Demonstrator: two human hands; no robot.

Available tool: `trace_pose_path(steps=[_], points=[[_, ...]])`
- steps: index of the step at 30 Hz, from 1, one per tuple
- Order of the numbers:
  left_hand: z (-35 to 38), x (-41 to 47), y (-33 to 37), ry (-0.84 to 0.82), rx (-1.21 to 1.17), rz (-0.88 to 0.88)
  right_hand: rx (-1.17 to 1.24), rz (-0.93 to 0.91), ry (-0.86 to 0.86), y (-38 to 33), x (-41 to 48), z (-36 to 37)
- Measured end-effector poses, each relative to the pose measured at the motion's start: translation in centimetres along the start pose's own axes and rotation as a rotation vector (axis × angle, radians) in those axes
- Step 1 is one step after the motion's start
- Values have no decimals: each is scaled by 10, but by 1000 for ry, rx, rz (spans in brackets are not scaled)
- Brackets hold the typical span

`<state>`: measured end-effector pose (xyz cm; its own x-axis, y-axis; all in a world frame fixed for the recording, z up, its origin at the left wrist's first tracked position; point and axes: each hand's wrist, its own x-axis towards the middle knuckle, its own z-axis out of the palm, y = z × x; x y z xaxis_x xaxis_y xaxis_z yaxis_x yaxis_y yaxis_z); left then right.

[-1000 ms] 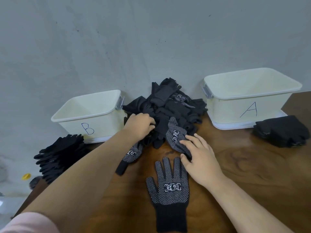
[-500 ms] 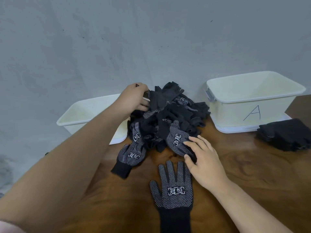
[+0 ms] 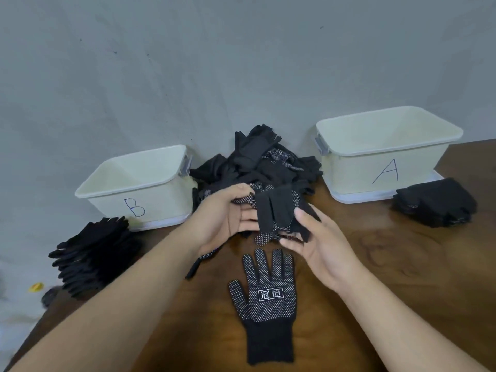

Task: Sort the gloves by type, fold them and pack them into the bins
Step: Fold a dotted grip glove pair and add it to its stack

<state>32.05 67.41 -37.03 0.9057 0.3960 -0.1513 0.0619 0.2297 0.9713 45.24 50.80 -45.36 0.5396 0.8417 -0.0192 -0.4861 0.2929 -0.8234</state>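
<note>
Two hands meet over one glove, just in front of the loose heap of black gloves (image 3: 257, 167) at the back of the table. My left hand (image 3: 228, 218) grips a crumpled black knitted glove with white grip dots (image 3: 276, 213) at its left end, with the fingers curled round the fabric and the thumb on top. My right hand (image 3: 322, 248) is spread with nearly straight fingers, thumb above and fingertips beneath the glove's right edge; it seems to cradle rather than clamp. The held glove hangs clear of the wood, with its long axis running roughly left to right between my palms. Directly below it and nearer to me, a matching dotted black glove with a white logo (image 3: 265, 299) lies flat on the brown wooden table (image 3: 402, 264), fingers pointing away and cuff towards me. To pair them I judge the held glove needs a quarter turn, then a short drop towards my body; my right hand is slightly nearer the flat glove. Bare wood lies on both sides of it. A cream plastic bin marked B (image 3: 128, 187) stands back left and a cream plastic bin marked A (image 3: 389, 150) back right. A stack of plain black gloves (image 3: 94, 251) sits at the table's left edge, and a folded dark pile (image 3: 434, 202) sits far right.
</note>
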Motion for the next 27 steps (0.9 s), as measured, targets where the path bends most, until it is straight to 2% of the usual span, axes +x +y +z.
trace_pose_path(steps=[2, 4, 6, 11, 14, 17, 20, 24, 27], points=[[-5, 0, -17, 81, 129, -37, 73, -78, 71, -9, 0, -4], [-13, 2, -28, 181, 424, -77, 112, -166, 117, -16, 2, -10], [-15, 2, -34, 169, 650, -63, 83, -231, 118, -22, 1, -9], [7, -1, -25, 78, 647, 113, -81, -287, 120, -22, -3, -3], [26, -1, -13, -12, 853, 283, -160, -313, 70, -22, -6, -3], [33, 5, -5, 28, 899, 358, -184, -355, 39, -21, -7, -1], [25, 10, 8, 127, 839, 364, -265, -369, 138, -16, -1, -8], [-16, 23, 33, 399, 821, 300, -268, -323, 387, -9, 9, -27], [-58, 33, 38, 552, 1085, 159, -442, -292, 446, 0, 17, -40]])
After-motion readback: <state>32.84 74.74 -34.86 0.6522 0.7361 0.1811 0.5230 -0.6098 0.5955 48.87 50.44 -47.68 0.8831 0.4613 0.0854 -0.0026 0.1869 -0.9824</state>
